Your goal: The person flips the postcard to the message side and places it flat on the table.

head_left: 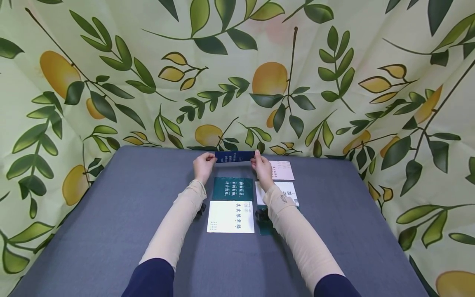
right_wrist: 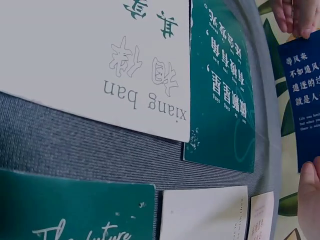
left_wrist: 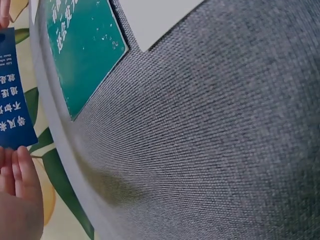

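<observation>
A dark blue card (head_left: 235, 156) with white lettering is held by its two short ends, above the far part of the table. My left hand (head_left: 204, 167) pinches its left end and my right hand (head_left: 262, 168) pinches its right end. In the right wrist view the blue card (right_wrist: 305, 95) shows its printed face between both hands. Nearer me lie a green card (head_left: 232, 188) with white characters and, against its near edge, a white card (head_left: 231, 217) with dark characters.
Right of these, a pink card (head_left: 283, 170), a white card (head_left: 287, 190) and another green card (head_left: 265, 227) form a second column, partly hidden by my right arm. The grey cloth-covered table (head_left: 111, 231) ends at a leaf-and-fruit patterned curtain (head_left: 230, 66).
</observation>
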Tool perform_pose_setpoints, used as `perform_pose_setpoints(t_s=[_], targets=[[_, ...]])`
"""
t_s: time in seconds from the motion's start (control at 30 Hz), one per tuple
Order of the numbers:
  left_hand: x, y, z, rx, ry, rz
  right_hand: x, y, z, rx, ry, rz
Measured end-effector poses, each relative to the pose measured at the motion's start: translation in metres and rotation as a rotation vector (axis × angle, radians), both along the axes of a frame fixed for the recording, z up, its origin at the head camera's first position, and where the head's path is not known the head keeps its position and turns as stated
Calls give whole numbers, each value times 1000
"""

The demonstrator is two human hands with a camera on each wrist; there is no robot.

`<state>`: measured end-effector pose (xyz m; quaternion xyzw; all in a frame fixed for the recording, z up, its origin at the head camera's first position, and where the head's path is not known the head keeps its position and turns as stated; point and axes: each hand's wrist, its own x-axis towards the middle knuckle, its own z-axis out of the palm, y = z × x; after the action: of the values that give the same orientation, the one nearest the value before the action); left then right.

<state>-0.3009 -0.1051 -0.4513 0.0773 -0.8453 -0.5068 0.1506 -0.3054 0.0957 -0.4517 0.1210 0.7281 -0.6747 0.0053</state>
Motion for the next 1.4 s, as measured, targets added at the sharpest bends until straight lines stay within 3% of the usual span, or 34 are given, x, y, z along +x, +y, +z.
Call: perform_pose_setpoints(t_s=[0.13, 0.4, 0.73, 1.1, 1.27, 1.4], targets=[[0, -2, -2, 95, -13, -33, 0, 1, -1, -60, 13, 15], [1, -2, -1, 457, -93, -67, 1, 5, -6, -99, 3, 73], [3, -2, -1, 543, -104, -136, 4, 6, -11, -102, 19, 97], [2, -3, -11, 410, -175, -186, 5, 6, -19, -109, -3, 121], [3, -4, -13, 312, -218, -214, 4, 6, -24, 19, -20, 138], [2, -5, -17, 132, -219, -231, 2, 8, -29, 174, -54, 173]])
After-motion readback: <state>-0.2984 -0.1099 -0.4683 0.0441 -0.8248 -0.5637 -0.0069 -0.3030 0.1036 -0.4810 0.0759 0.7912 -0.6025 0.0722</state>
